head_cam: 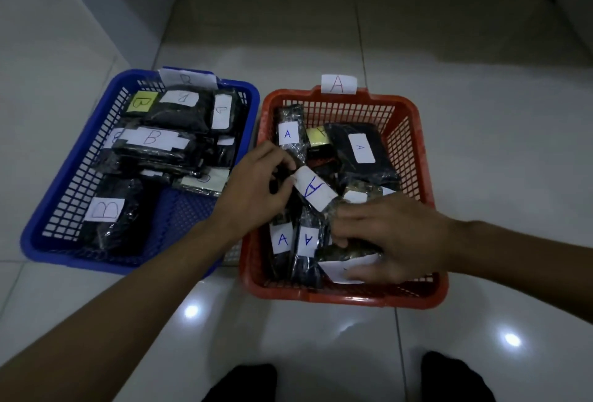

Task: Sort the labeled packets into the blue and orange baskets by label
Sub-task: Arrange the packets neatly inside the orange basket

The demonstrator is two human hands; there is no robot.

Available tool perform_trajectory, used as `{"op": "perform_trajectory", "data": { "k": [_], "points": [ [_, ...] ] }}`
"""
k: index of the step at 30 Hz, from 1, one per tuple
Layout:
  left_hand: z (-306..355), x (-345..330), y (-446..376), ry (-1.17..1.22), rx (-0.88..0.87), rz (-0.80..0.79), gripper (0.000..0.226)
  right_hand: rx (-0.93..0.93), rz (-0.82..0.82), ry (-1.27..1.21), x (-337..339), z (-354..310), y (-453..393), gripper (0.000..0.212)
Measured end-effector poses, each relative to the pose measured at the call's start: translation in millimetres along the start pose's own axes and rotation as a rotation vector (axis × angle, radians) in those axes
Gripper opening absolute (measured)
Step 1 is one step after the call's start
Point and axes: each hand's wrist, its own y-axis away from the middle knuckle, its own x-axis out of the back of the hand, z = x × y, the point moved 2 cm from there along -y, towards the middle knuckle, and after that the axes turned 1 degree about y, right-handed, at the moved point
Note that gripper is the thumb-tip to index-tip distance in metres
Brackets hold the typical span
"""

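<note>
Left hand (256,183) pinches the A-labelled packet (316,191) by its end, over the orange basket (414,297); right hand (394,241), fingers loosely spread, rests on packets beneath; likely light, soft, slippery wrap; grip the edges.

A single head-worn camera is looking forward and steeply down at a glossy tiled floor (321,321) from close above. It is framing the blue basket (41,241) at left and the orange basket (321,297) at right, both near the middle. The person's forearms are entering from the near edge, and the wide lens is bending the far walls (96,0).
</note>
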Motion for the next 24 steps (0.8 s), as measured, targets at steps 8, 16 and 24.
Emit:
{"op": "perform_trajectory", "data": {
  "k": [8, 16, 24],
  "points": [
    [-2, -2, -4, 0.04, 0.074, 0.059, 0.013, -0.294, 0.311, -0.006, 11, 11, -5, 0.039],
    [-6, 5, -9, 0.136, 0.145, 0.193, 0.027, -0.81, -0.007, -0.122, 2, 32, -62, 0.077],
    [-20, 24, -11, 0.204, 0.317, 0.191, 0.017, -0.521, -0.346, -0.476, 25, 15, -49, 0.03]
  ]
}}
